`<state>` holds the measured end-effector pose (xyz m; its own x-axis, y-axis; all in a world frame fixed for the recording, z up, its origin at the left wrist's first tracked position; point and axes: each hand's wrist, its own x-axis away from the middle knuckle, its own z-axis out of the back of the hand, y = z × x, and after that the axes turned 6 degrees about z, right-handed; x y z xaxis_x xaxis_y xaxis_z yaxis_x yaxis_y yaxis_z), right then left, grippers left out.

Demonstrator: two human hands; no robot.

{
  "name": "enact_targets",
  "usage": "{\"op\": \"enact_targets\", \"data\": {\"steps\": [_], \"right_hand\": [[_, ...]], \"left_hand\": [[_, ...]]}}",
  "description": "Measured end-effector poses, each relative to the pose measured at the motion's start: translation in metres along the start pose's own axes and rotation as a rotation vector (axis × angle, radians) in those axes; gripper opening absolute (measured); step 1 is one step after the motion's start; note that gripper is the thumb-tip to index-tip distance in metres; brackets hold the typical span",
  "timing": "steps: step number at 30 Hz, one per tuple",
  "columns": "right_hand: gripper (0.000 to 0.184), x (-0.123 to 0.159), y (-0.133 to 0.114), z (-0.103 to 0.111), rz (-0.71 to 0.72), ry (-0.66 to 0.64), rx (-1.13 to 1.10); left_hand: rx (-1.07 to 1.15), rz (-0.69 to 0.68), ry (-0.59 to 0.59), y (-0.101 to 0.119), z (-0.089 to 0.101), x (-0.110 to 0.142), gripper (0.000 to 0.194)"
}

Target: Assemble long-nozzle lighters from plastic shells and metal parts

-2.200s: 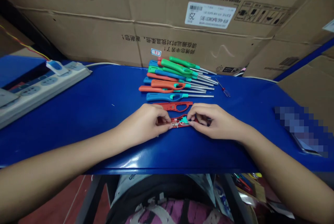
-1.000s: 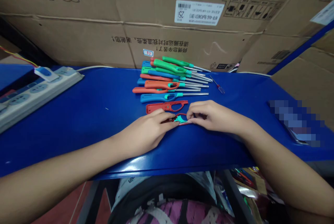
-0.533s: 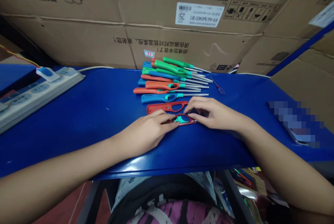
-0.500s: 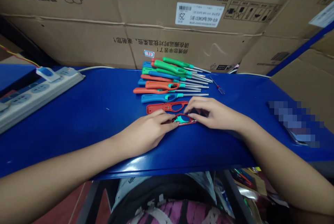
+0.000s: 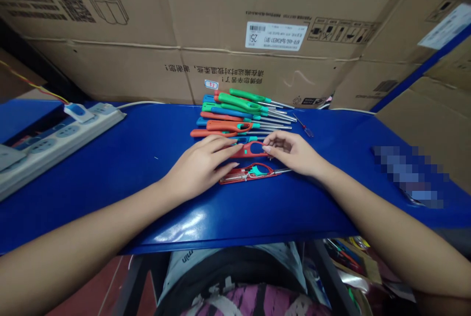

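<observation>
A red half of a lighter casing (image 5: 253,148), with an oval trigger opening, is between my two hands just above the table. My right hand (image 5: 294,153) pinches its right end between thumb and fingers. Over its left end are the fingers of my left hand (image 5: 200,166), which hide that part; the left thumb reaches down beside the other half. That other half belongs to an opened red lighter (image 5: 253,173), lying nearer me with its teal trigger, inner parts and metal tube exposed.
Behind my hands lies a pile of green, blue and orange long-nosed lighters (image 5: 228,115). A small screwdriver (image 5: 304,126) is right of the pile. On the left is a power strip (image 5: 55,144); a blurred-out dark object (image 5: 408,173) lies right. A cardboard box (image 5: 140,70) stands behind.
Both hands have moved off the opened lighter to the loose red casing half, which is now held and appears turned over. The view has tilted slightly upward.
</observation>
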<state>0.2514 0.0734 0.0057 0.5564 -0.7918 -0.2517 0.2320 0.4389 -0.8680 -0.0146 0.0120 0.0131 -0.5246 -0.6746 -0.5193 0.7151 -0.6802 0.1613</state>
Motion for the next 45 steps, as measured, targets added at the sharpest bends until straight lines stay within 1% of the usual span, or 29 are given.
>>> {"op": "enact_targets", "data": {"steps": [2,4,6,9,11,13,16,19,22,26,28,32,35,39,42,45], "right_hand": [[0.027,0.001,-0.002,-0.001,-0.082,-0.01,-0.131],[0.029,0.002,-0.004,-0.001,-0.081,-0.035,-0.139],[0.032,0.004,-0.006,-0.001,0.024,-0.079,-0.001],[0.039,0.006,-0.01,0.001,0.248,-0.188,0.262],[0.04,0.007,-0.012,0.002,0.339,-0.251,0.331],[0.036,0.008,-0.013,0.003,0.376,-0.288,0.345],[0.033,0.008,-0.014,0.002,0.395,-0.324,0.361],[0.033,0.009,-0.012,0.0,0.392,-0.345,0.379],[0.034,0.009,-0.009,-0.001,0.395,-0.344,0.395],[0.037,0.008,-0.007,-0.001,0.393,-0.347,0.403],[0.038,0.009,-0.007,-0.002,0.393,-0.341,0.432],[0.039,0.013,-0.01,-0.005,0.388,-0.35,0.623],[0.037,0.015,-0.012,-0.006,0.442,-0.35,0.72],[0.024,0.014,-0.013,-0.005,0.506,-0.283,0.641],[0.022,0.015,-0.012,-0.005,0.543,-0.202,0.593],[0.021,0.016,-0.01,-0.008,0.579,-0.148,0.588]], "left_hand": [[-0.003,-0.013,0.019,-0.005,0.001,-0.001,0.032],[0.023,-0.032,0.008,-0.007,0.001,-0.001,0.03],[0.054,-0.038,-0.031,-0.004,0.001,0.0,0.03],[0.097,0.008,-0.113,0.005,0.002,0.002,0.034],[0.117,0.049,-0.179,0.01,0.003,0.002,0.034],[0.126,0.078,-0.247,0.014,0.005,0.002,0.031],[0.114,0.109,-0.336,0.016,0.009,0.001,0.024],[0.086,0.129,-0.384,0.016,0.01,0.0,0.019],[0.056,0.161,-0.408,0.015,0.009,0.0,0.019],[0.045,0.216,-0.405,0.016,0.007,0.001,0.021],[0.034,0.22,-0.394,0.019,0.007,0.001,0.02],[-0.144,0.126,-0.396,0.028,0.005,0.003,0.015],[-0.22,0.072,-0.375,0.027,0.004,0.004,0.018],[-0.104,0.097,-0.299,0.016,0.002,0.003,0.028],[0.032,0.103,-0.274,0.012,0.001,0.002,0.033],[0.074,0.081,-0.243,0.012,0.0,0.002,0.032]]}}
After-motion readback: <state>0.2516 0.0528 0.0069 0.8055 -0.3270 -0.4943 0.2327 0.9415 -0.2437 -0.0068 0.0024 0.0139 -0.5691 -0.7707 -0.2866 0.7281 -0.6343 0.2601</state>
